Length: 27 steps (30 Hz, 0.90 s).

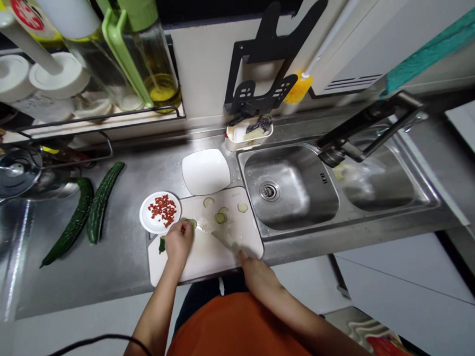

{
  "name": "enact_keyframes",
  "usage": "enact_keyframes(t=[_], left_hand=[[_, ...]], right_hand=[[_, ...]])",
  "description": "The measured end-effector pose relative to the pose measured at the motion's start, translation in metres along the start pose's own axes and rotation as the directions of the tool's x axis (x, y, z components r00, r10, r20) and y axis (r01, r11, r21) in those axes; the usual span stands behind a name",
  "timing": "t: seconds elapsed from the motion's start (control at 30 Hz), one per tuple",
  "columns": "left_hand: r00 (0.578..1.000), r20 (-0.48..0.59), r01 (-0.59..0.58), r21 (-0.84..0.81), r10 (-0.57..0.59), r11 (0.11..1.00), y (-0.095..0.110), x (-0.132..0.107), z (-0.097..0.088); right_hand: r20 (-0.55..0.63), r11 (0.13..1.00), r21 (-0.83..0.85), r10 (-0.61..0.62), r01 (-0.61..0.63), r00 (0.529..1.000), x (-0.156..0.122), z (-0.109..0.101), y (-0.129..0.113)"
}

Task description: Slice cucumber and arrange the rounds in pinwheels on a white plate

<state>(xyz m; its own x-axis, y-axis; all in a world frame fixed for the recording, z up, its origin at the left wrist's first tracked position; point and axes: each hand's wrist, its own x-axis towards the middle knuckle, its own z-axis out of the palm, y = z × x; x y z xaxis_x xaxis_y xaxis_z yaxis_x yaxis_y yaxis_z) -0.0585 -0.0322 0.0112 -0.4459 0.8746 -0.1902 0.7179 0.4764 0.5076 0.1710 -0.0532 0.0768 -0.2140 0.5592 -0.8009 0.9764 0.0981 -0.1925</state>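
My left hand (180, 242) is closed, its fingers curled down over a cucumber piece (162, 245) on the white cutting board (202, 262). Dark green peel shows left of this hand, while most of the piece is hidden beneath it. A pale green slice (191, 222) lies by the fingertips. In my right hand (259, 275) is a knife (225, 243), its blade low over the board and pointing up and left. Several thin cucumber slices (220, 217) lie scattered past the blade.
A small plate of chopped red bits (145, 221) stands at the board's upper left corner. Behind the board sits a white square dish (206, 171). Two whole cucumbers (103, 206) lie on the steel counter at left. The sink (294, 188) adjoins on the right, under a faucet (362, 129).
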Motion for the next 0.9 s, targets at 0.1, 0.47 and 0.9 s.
enact_keyframes(t=[0.1, 0.47, 0.9], left_hand=[[1.0, -0.025, 0.013, 0.053, -0.012, 0.999, -0.003, 0.003, -0.001], [0.999, -0.043, -0.005, 0.26, 0.017, 0.966, -0.01, 0.0, 0.004], [0.961, 0.101, -0.258, 0.004, 0.256, 0.966, 0.022, 0.004, 0.019]], right_hand=[[0.007, 1.0, 0.003, 0.0, 0.0, 1.0, 0.001, 0.001, 0.001], [-0.006, 1.0, 0.019, 0.007, -0.007, 1.0, 0.001, 0.003, 0.001], [0.005, 1.0, 0.022, 0.019, -0.019, 1.0, -0.002, -0.002, -0.002]])
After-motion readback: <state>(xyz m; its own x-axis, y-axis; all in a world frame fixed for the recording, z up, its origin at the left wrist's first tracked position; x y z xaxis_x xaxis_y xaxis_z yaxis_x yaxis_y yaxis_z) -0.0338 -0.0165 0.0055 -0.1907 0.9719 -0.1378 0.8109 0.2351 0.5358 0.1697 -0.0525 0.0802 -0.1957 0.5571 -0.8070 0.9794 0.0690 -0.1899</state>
